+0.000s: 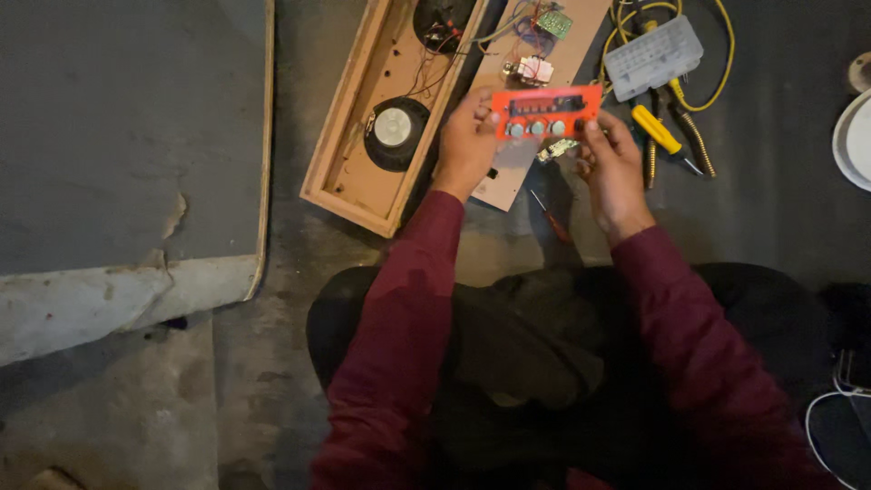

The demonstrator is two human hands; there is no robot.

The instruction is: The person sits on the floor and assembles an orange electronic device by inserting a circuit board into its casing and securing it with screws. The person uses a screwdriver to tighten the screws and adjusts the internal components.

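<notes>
Head view: red control panel point(545, 112) gripped between left hand point(465, 145) and right hand point(614, 163).

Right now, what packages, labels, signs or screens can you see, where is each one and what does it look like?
Red control panel: held between left hand and right hand; long rectangle, dark display strip above a row of round silver knobs.
Clear plastic box: on the floor at upper right, on yellow cable; flat, translucent, ribbed lid.
No signs or readable labels visible.

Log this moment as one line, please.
left hand: holds red control panel | right hand: holds panel's other end | below: wooden speaker box | nearby: screwdriver
</notes>
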